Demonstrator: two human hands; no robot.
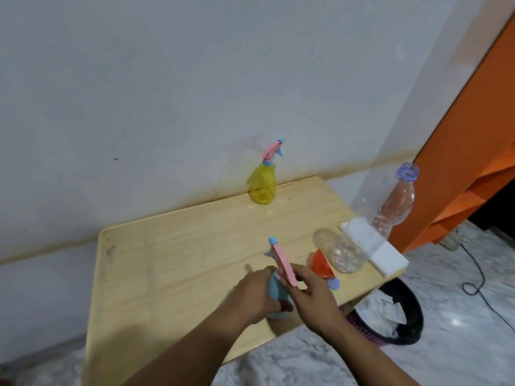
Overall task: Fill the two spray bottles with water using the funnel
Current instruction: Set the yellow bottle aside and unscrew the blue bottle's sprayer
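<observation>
Head view: left hand (257,295) grips the blue spray bottle (276,292) on the table (167,260); right hand (309,291) pinches its pink sprayer head (282,264), probably screwing it; next move needs steady twisting.

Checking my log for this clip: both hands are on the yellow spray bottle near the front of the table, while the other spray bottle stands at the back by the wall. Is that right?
Not quite. In the head view the left hand and right hand hold the blue spray bottle near the front of the table; the yellow spray bottle is the one standing at the back by the wall.
</observation>
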